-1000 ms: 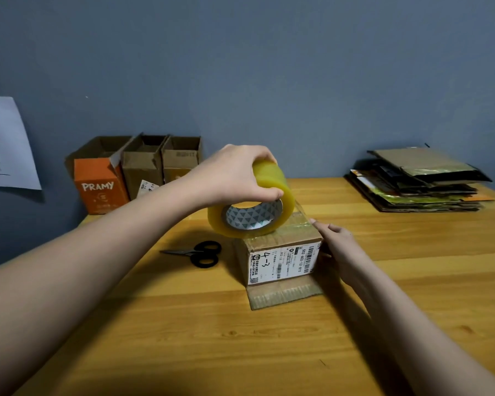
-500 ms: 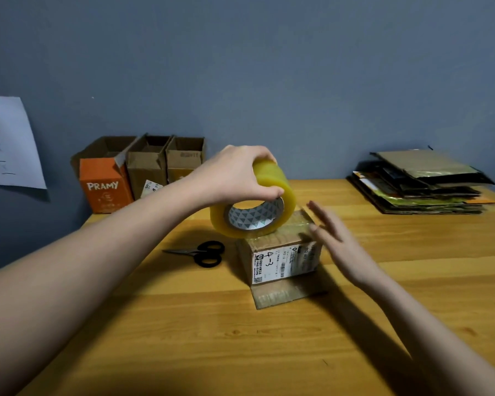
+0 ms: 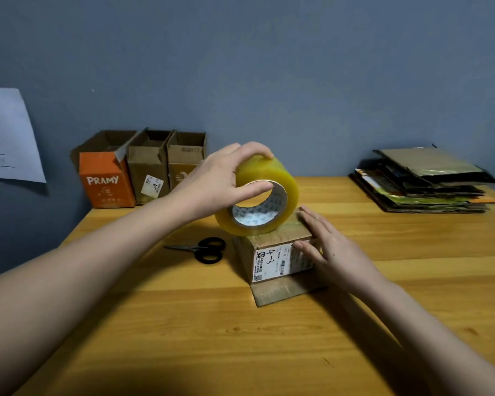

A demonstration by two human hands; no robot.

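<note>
- A wooden bench (image 3: 183, 338) with a pale, streaked grain stood against a plain blue-grey wall (image 3: 269, 67).
- A white sheet of paper (image 3: 9, 135) with handwriting hung on the wall at the far left.
- At the back left of the bench stood an orange box (image 3: 106, 181) printed "PRAMY", with two brown cartons (image 3: 147, 172) just beside it in a row. All three were open at the top.
- A stack of flattened packaging (image 3: 423, 184) lay at the back right, well apart from the work.
- Black-handled scissors (image 3: 205, 250) lay flat on the bench, just left of the small cardboard box (image 3: 272, 247).
- The small cardboard box sat near the middle of the bench. A white label (image 3: 275, 264) marked "4-3" was on its near face, and one flap (image 3: 280, 292) lay open on the wood in front.
- The left hand (image 3: 217, 181) reached in from the left and gripped the tape roll (image 3: 269, 170). Its fingers curled over the top and its thumb pressed at the edge of the core.
- The tape roll was tilted, with its core facing the camera and its lower rim at the left part of the box's top.
- The right hand (image 3: 329, 247) lay open on the box's right side, with straight fingers flat on the top and the thumb against the labelled face.
</note>
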